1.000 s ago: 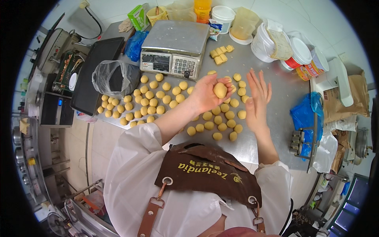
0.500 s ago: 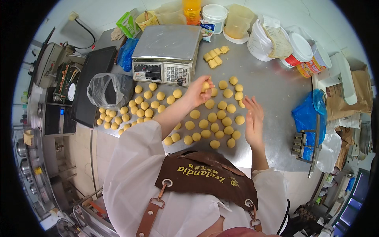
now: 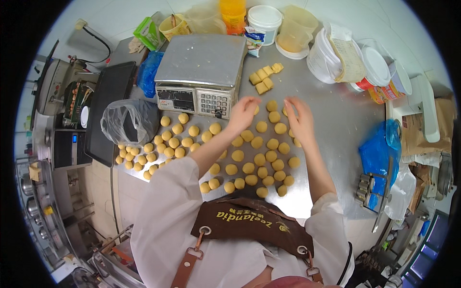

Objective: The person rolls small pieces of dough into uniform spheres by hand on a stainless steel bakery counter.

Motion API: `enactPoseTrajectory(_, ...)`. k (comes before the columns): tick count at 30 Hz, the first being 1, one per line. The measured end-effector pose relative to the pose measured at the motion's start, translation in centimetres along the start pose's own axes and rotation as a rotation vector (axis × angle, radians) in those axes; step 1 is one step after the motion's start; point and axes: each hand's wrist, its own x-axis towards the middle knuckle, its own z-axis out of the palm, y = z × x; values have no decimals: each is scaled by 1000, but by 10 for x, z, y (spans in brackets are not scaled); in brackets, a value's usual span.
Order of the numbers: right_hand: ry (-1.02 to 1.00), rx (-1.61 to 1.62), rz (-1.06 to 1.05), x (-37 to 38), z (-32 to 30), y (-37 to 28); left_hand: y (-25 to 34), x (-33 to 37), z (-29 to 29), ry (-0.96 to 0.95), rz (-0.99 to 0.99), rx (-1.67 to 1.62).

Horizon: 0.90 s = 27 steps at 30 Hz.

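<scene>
Many round yellow dough balls (image 3: 259,159) lie in loose rows on the steel table (image 3: 331,144). My left hand (image 3: 245,113) is past the far rows, fingers stretched forward and slightly bent. A dough ball (image 3: 256,111) shows partly beside its fingertips, and no grip on it is visible. On the right, my right hand (image 3: 299,119) is open with extended fingers, its tips over a partly covered dough ball (image 3: 285,112). Just beyond both hands sit several square-cut dough pieces (image 3: 261,79) in a small cluster.
A scale (image 3: 201,62) stands left of the dough pieces. Farther left are a clear plastic bag (image 3: 128,122) and a black tray (image 3: 110,91). White tubs (image 3: 265,20) and a plastic jug (image 3: 295,29) line the wall. A blue bag (image 3: 377,149) hangs at the right edge.
My left hand has let go of the dough ball it held and opened. An extra ball lies at the far end of the rows. My right hand has moved inward and farther away.
</scene>
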Motion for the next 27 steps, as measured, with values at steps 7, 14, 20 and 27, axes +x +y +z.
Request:
enactPoseTrajectory(7, -346, -254, 3, 94, 95, 109, 3, -68, -21, -52, -135, -319)
enactPoseTrajectory(14, -466, -9, 95, 91, 99, 134, -5, -89, -36, -55, -179, -513)
enactPoseTrajectory(20, -511, -84, 136, 93, 98, 133, 21, -97, -21, -111, -238, -547)
enactPoseTrajectory(27, -469, -207, 64, 94, 92, 123, 21, -113, -32, -67, -291, -517)
